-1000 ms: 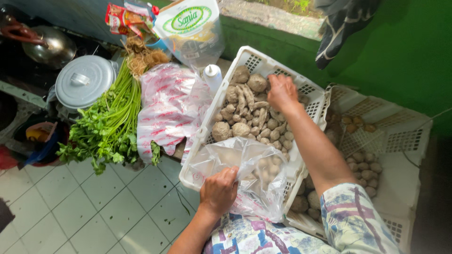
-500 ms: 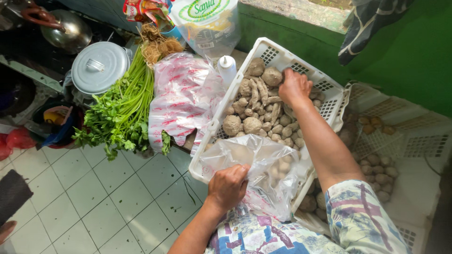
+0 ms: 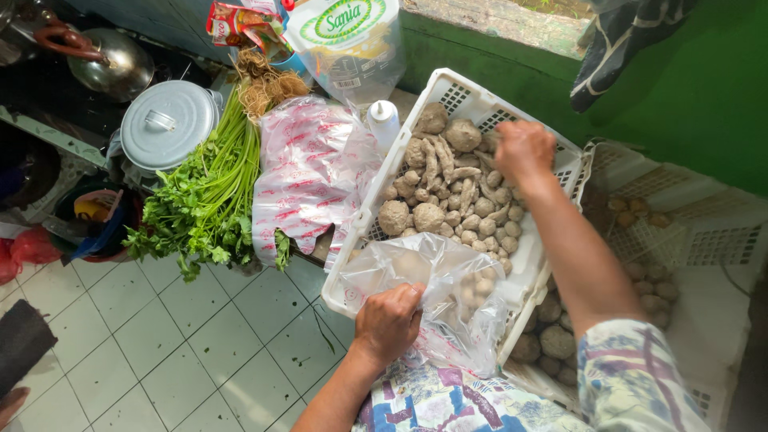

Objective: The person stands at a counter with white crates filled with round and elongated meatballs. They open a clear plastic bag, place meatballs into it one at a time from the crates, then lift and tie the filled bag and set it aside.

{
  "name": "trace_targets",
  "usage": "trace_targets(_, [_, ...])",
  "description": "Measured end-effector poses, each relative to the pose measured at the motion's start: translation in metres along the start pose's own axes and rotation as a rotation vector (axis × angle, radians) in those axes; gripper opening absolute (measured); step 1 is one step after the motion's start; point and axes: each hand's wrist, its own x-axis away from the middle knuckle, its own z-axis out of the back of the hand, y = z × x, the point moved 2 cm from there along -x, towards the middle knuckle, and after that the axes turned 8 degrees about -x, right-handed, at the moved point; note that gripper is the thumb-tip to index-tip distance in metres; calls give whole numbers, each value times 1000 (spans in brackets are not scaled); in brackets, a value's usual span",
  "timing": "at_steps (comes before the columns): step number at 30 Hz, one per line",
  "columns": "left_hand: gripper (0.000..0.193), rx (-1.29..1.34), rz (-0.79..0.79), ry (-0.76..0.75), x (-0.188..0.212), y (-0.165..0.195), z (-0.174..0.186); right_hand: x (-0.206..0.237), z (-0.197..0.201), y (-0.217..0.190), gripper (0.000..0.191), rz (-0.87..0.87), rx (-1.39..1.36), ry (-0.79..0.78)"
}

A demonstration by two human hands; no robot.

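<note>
Left hand [image 3: 390, 322]: fingers clamped on clear bag [image 3: 448, 296] at basket's [image 3: 448, 84] near edge.
Right hand [image 3: 524, 148]: fingers curled together over meatballs [image 3: 448, 204], at the far side beyond the bag.

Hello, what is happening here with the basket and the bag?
A person's left hand holds open a clear plastic bag, already holding some meatballs, at the near edge of a white basket. The right hand reaches into the grey meatballs piled there. Leafy greens lie beside it.
</note>
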Motion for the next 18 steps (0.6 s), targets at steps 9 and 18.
trace_targets(9, [29, 0, -19, 7, 0, -2, 5, 42, -2, -18, 36, -229, -802, -306])
trace_targets(18, [24, 33, -25, -52, 7, -4, 4, 105, 0, -75, 54, -94, -860, -286])
